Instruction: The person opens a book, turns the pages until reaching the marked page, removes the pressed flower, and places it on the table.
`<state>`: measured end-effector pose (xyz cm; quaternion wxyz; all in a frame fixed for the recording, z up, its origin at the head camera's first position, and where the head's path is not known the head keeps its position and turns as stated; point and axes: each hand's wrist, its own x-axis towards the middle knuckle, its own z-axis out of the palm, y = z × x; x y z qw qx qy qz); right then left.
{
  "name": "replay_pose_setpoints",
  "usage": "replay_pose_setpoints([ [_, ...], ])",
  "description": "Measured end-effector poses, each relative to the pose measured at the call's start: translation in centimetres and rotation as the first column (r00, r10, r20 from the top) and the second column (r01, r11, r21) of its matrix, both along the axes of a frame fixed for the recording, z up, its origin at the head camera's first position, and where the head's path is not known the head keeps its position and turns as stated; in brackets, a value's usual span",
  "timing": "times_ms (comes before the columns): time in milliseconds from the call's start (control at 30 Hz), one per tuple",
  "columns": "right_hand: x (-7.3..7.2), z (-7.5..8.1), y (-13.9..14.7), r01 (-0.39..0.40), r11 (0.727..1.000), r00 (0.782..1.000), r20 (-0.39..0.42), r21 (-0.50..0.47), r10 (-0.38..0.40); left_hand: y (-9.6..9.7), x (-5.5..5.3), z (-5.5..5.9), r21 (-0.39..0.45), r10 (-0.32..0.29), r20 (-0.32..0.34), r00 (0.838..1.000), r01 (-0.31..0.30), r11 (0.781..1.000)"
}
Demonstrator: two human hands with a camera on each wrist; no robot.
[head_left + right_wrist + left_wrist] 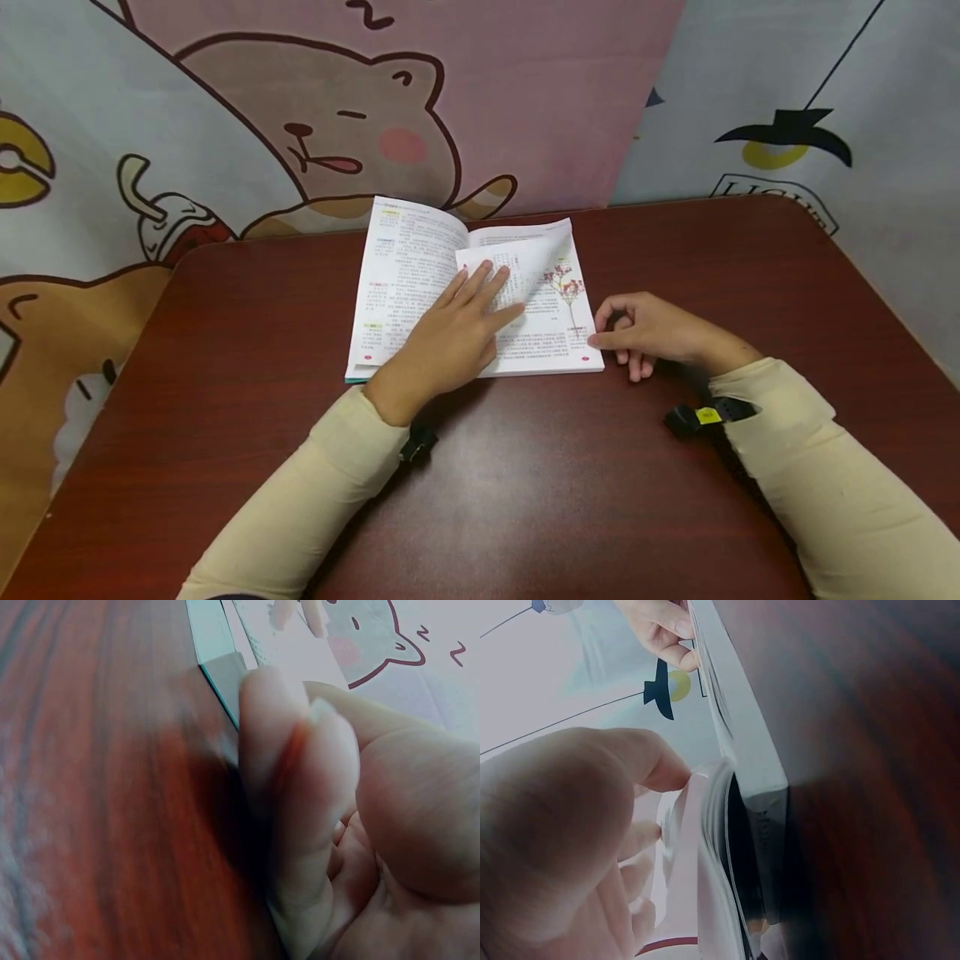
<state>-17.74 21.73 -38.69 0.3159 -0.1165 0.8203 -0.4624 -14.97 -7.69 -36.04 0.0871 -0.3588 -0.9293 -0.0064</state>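
White paper makes up the open, text-printed book [390, 292], lying toward twelve o'clock on the dark reddish-brown, wood-grained tabletop [540, 500]. Of the hands, the left [453, 337] reaches in from seven o'clock, fingers spread flat, seemingly to keep a curling white leaf [532, 254] down. The right [648, 333], fingers curled, sits just past three o'clock, thumb on the book's edge, perhaps steadying it; whether it pinches pages, I cannot tell. Beyond, at twelve, hangs a pink-and-pale, cartoon-printed backdrop [555, 108].
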Motion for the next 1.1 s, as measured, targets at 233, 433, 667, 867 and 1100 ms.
replay_pose_setpoints([
  [233,-0.10,0.00,0.13,0.002,1.000,1.000,-0.001,-0.002,-0.002,-0.09,0.11,0.08,-0.014,0.078,-0.034,0.996,-0.078,0.997],
  [433,-0.16,0.01,0.17,0.010,1.000,1.000,-0.011,0.004,-0.009,-0.23,0.10,0.23,-0.024,0.125,-0.023,0.992,-0.126,0.992],
  [667,-0.15,0.19,0.12,0.004,1.000,1.000,-0.001,0.005,-0.004,-0.21,0.12,0.28,-0.043,0.159,0.024,0.987,-0.158,0.987],
  [867,-0.08,0.20,-0.05,0.005,1.000,1.000,0.010,-0.002,-0.005,-0.30,0.14,0.09,-0.032,0.157,0.026,0.987,-0.157,0.987],
  [1100,0.02,0.21,0.03,0.002,1.000,1.000,0.003,0.008,-0.002,-0.26,0.19,0.17,-0.046,0.160,0.025,0.987,-0.159,0.986],
])
